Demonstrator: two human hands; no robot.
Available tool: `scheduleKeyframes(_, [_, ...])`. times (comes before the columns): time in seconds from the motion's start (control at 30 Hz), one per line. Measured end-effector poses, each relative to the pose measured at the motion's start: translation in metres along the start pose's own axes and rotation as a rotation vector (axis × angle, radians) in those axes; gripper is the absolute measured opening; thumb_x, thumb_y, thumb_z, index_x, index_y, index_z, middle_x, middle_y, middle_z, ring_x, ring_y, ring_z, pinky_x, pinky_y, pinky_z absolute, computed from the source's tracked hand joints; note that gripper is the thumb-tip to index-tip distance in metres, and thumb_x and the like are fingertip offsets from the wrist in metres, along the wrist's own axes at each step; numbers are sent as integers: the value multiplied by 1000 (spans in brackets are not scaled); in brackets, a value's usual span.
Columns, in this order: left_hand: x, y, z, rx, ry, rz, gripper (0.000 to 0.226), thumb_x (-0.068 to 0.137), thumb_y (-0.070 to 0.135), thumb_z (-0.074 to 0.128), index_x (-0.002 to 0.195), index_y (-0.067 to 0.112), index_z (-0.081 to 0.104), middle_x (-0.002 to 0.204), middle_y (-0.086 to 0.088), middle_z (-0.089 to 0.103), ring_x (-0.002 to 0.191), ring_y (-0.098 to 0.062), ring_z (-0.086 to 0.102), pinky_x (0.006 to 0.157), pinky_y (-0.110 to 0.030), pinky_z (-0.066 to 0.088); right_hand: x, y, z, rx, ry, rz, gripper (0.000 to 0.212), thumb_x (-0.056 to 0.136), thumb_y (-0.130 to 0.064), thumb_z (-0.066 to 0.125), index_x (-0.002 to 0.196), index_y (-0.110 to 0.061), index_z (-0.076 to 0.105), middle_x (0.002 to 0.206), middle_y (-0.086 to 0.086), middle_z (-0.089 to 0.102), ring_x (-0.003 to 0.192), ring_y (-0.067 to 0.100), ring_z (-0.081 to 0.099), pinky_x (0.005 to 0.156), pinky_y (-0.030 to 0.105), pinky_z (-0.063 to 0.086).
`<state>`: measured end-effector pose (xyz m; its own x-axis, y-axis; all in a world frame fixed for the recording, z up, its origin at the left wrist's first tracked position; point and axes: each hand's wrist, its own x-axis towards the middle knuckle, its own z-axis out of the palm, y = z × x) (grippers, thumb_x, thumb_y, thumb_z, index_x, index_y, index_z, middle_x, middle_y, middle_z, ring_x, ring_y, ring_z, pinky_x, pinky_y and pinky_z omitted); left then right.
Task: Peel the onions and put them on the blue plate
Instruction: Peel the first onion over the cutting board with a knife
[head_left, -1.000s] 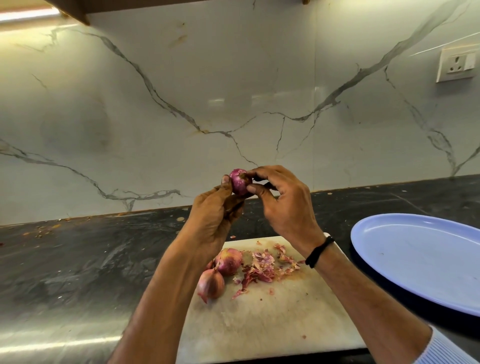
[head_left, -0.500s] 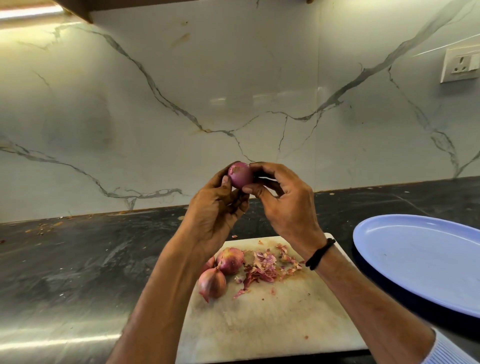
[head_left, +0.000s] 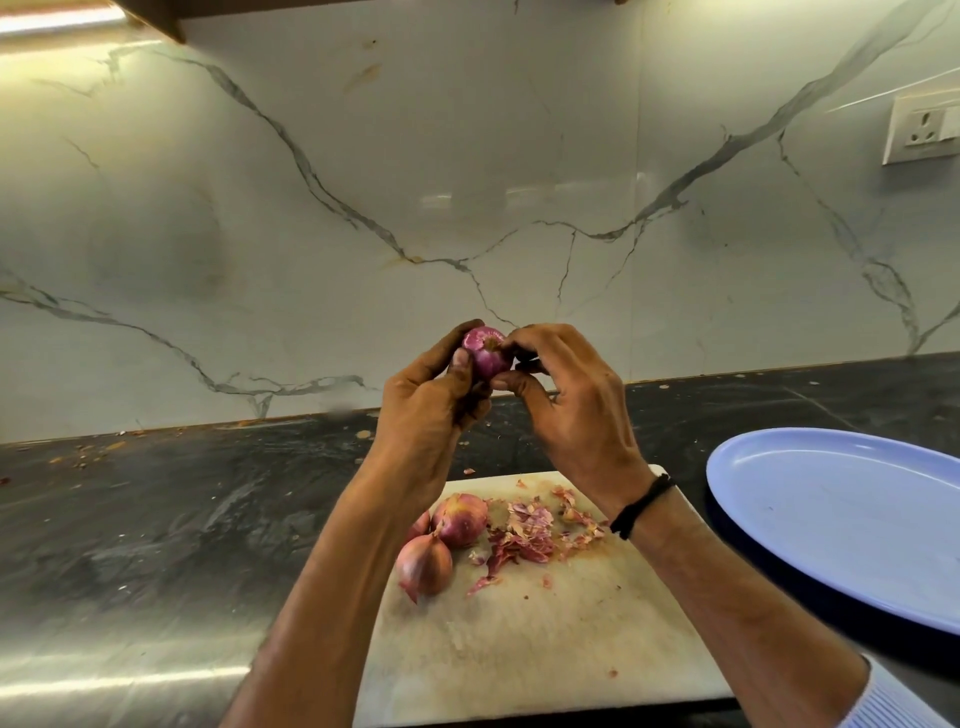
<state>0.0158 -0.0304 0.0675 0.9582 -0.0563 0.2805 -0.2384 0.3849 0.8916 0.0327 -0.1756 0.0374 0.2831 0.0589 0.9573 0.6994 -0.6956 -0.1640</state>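
A small purple onion (head_left: 487, 352) is held up in front of the wall, above the board. My left hand (head_left: 427, 410) cups it from the left and below. The fingertips of my right hand (head_left: 566, 410) pinch its right side. On the white cutting board (head_left: 530, 639) lie two unpeeled onions, one (head_left: 460, 519) behind the other (head_left: 425, 565), with a third partly hidden by my left forearm. A heap of onion skins (head_left: 530, 535) lies beside them. The blue plate (head_left: 841, 514) sits at the right with nothing on it.
The dark stone counter (head_left: 156, 519) runs left and right, with crumbs near the wall at the left. A marble backsplash stands behind. A wall socket (head_left: 922, 132) is at the upper right.
The onion has turned in my fingers and now shows its pale cut end. Both hands stayed at about the same height over the board.
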Motion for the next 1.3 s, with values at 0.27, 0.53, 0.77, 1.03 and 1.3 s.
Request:
scheduleKeyframes(0.27, [0,-5,2,118,4,101,27,98,9,55,115,24,69,105,6,74,90,-12,72,86,-31,60,-3,6,2,-153,-53,-72,23,87,-1,72,108,-2,63,108,14,61,94,24,58,85,26,50])
scheduleKeyframes(0.53, [3,-4,2,-12,10,34,24,99,13,55,117,19,70,91,-1,77,79,-14,70,88,-35,59,-2,1,3,24,54,27,16,88,-5,73,99,-2,62,100,8,59,89,16,57,79,20,52])
scheduleKeyframes(0.77, [5,-2,-1,-59,9,2,24,99,13,56,118,17,70,91,-4,78,80,-17,70,80,-32,62,2,1,2,114,75,103,34,89,-15,73,119,-3,64,111,9,64,101,12,63,89,14,52])
scheduleKeyframes(1.03, [3,-2,-4,49,-9,43,23,99,12,56,112,23,71,99,-3,77,85,-17,70,83,-31,61,0,4,2,54,20,64,26,91,-12,70,117,-7,66,110,7,62,98,15,61,88,16,51])
scheduleKeyframes(1.3, [5,-3,-1,21,10,16,25,98,11,57,117,19,71,108,-8,75,87,-18,71,85,-33,60,-3,2,2,-31,-1,-4,15,87,-2,73,100,-3,68,97,7,62,87,14,57,80,15,49])
